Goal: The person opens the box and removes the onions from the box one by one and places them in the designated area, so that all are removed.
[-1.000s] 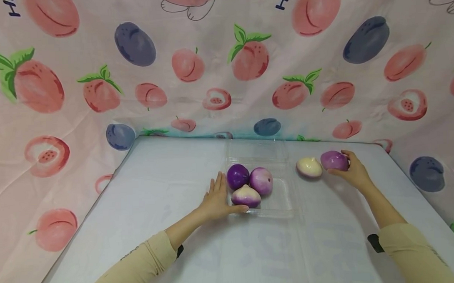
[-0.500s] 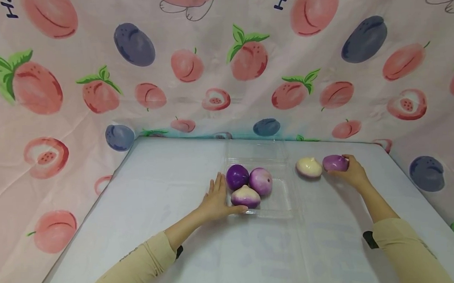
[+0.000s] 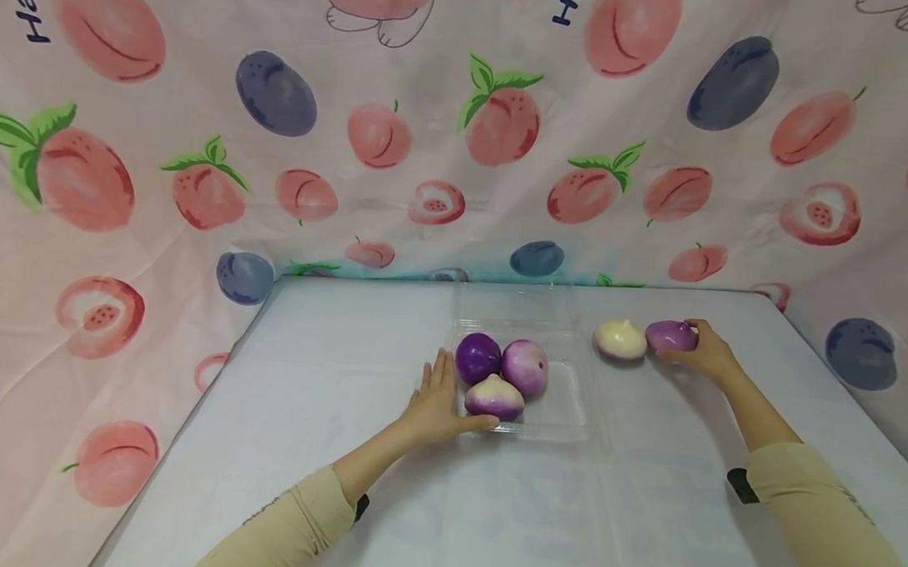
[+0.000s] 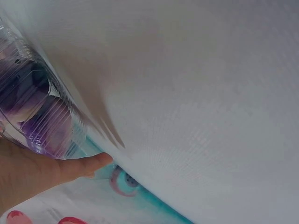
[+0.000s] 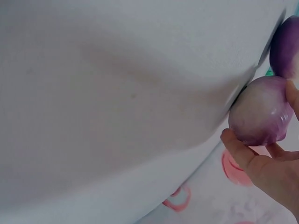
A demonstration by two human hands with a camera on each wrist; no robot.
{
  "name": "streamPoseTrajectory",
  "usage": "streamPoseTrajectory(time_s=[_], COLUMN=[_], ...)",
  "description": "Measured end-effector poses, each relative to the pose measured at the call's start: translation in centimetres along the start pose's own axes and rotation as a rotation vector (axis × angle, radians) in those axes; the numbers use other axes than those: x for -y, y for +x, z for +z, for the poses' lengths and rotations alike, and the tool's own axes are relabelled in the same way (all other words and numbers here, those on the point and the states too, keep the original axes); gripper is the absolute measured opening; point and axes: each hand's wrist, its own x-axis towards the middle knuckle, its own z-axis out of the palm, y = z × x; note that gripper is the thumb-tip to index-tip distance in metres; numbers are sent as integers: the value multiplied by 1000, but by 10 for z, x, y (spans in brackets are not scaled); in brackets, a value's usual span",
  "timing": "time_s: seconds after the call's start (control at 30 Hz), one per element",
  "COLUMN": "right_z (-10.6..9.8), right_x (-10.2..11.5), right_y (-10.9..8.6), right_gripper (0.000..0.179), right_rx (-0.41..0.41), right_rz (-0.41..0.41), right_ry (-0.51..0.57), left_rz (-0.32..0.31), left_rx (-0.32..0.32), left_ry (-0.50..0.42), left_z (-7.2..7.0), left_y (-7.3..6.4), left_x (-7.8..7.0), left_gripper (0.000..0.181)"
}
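On the right of the head view, my right hand point(image 3: 707, 351) holds a purple onion point(image 3: 670, 337) between thumb and fingers, low over the table. The right wrist view shows the same onion point(image 5: 260, 111) in the fingers, its lower side facing the camera. Just left of it sits a pale-topped onion point(image 3: 619, 341). My left hand point(image 3: 433, 408) spreads along the left front corner of a clear plastic box point(image 3: 566, 396), fingers straight, thumb along the front rim. Inside that box lie a dark purple onion point(image 3: 477, 359), a light purple onion point(image 3: 525, 368) and a white-and-purple onion point(image 3: 494, 398).
The box's clear lid point(image 3: 513, 303) lies folded back toward the rear. A fruit-print cloth point(image 3: 434, 134) hangs behind the white table point(image 3: 338, 404) and down both sides. Box and onions stand near the table's back half.
The purple onion in my right hand has come down and tipped so its point faces up, beside the pale onion. My left hand stays at the box.
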Motion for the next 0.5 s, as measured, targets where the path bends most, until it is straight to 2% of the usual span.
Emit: streamPoseTrajectory(time_s=[0.37,0.43,0.5], right_z=[-1,-1,-1], right_x=[4,6,9], right_y=[0,-1,0], right_gripper=[93,91,86], right_rx=[18,-9,-77], right_rz=[-6,-34,-91], right_ry=[-14,-36,-60], left_rz=[-2,-2,-2], left_rx=[-7,-4,0], left_ry=[1,2,3], left_z=[0,1,1], left_y=[1,1,1], left_x=[1,1,1], left_gripper=[124,124,124])
